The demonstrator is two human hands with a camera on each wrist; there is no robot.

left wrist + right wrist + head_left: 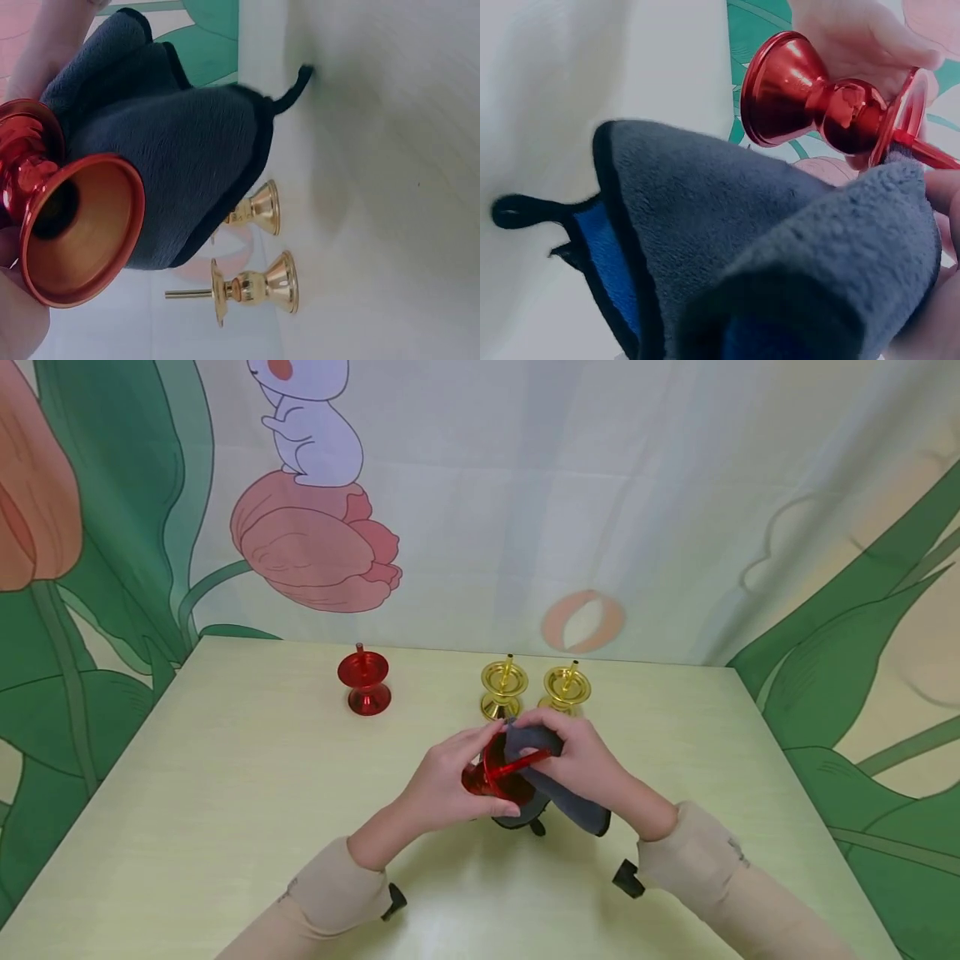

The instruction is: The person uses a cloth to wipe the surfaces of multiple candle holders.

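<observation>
A shiny red candle holder (517, 789) is tilted on its side above the table, gripped by my left hand (442, 781). In the left wrist view its hollow flared base (90, 232) faces the camera. My right hand (585, 760) pinches a grey cloth (705, 217) with a blue underside, black edging and a hanging loop. A folded part of that cloth touches the holder's dish (909, 120), next to the thin red stem (528, 762). The rest of the cloth hangs below both hands.
Another red candle holder (367, 697) stands upright at the back left of the pale table (262, 793). Two gold candle holders (501, 706) (566, 687) stand just beyond my hands. A printed curtain (465, 543) hangs behind the table's far edge.
</observation>
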